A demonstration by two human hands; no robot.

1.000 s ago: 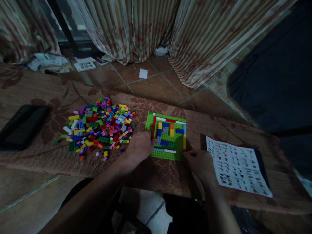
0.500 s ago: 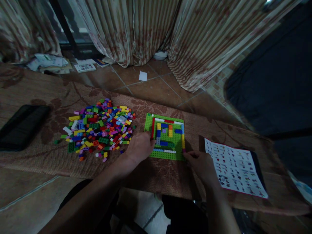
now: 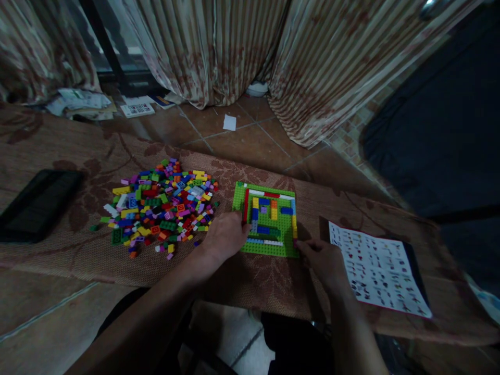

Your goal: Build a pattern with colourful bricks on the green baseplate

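Note:
A green baseplate (image 3: 287, 250) lies in front of me, with rows of toy bricks pressed onto it in a rectangular outline and several bricks inside. My left hand (image 3: 227, 235) is closed at the plate's left edge, its thumb by the red brick row (image 3: 246, 205). At the lower right corner, my right hand (image 3: 323, 259) pinches a small magenta brick (image 3: 295, 243) at the end of the yellow and blue row (image 3: 294, 221). Its fingertips partly cover that brick.
A heap of loose, mixed-colour bricks (image 3: 160, 203) spreads left of the plate. Farther left lies a black phone (image 3: 41, 205). A printed instruction sheet (image 3: 378, 268) rests on the right. The cloth-covered bench (image 3: 265, 291) has its far edge before the tiled floor (image 3: 250, 143).
Both hands keep almost the same place at the plate. The whole view has shifted very slightly; no brick has visibly moved.

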